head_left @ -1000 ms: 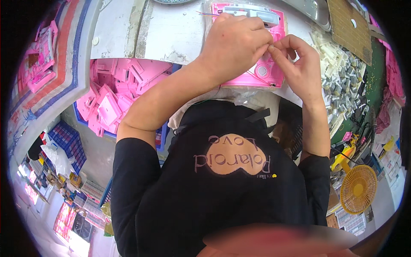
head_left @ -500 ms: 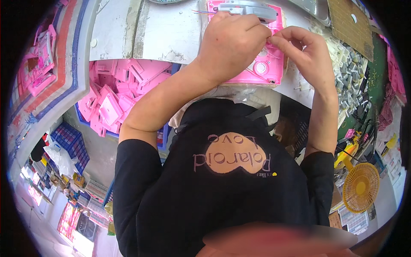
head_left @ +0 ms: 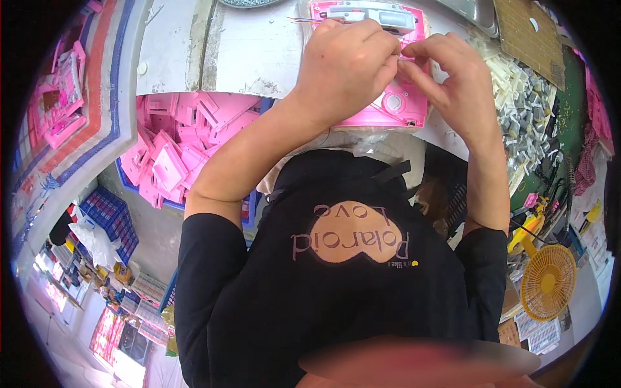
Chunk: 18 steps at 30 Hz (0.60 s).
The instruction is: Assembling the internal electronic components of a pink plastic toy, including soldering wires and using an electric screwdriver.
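Note:
A pink plastic housing (head_left: 370,118) lies on the white table beneath both hands, with a round ring-shaped part (head_left: 392,101) moulded into its near half. Across its far end sits a grey-white plastic module (head_left: 381,17), and thin coloured wires (head_left: 301,20) stick out to the left. My left hand (head_left: 349,68) is closed in a pinch over the housing's middle, hiding part of it. Against its fingertips come the thumb and forefinger of my right hand (head_left: 460,84), also curled in a pinch. Whatever the fingers hold is too small or hidden to make out.
Left of me a blue crate (head_left: 248,210) holds many pink plastic pieces (head_left: 169,161). Small white and grey parts (head_left: 527,107) are heaped at the right, beside a cardboard sheet (head_left: 530,39). A yellow fan (head_left: 548,282) stands lower right. A striped bag edge (head_left: 97,84) runs along the left.
Both hands have shifted slightly left over the pink housing. The right thumb and forefinger tips show a little more gap between them; the housing stays in about the same place.

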### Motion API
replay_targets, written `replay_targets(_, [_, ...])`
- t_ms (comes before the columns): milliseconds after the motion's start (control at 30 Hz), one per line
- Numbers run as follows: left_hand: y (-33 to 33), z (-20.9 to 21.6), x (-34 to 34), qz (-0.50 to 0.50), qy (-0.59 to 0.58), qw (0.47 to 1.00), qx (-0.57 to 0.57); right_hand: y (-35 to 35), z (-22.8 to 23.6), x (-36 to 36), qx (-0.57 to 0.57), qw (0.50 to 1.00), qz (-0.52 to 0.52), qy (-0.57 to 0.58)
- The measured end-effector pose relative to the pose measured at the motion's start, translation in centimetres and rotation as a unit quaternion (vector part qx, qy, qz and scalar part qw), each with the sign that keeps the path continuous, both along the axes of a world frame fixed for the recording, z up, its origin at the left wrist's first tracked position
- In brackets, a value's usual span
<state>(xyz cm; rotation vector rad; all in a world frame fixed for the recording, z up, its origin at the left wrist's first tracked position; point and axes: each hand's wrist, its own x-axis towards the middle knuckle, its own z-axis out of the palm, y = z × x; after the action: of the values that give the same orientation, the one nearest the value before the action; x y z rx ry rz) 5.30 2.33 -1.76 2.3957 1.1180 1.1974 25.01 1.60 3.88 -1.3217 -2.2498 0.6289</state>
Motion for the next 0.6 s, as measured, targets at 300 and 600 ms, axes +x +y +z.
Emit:
replay_targets(300, [0.1,0.3,-0.1,-0.009,0.031,0.999,-0.013,0.7,0.3,0.1,-0.056,0.998,0.014,-0.011])
replay_targets(600, [0.2,1.1,-0.9,-0.020,0.085,0.996,-0.021,2.5,-0.2,0.6,0.080,0.989,0.122,-0.026])
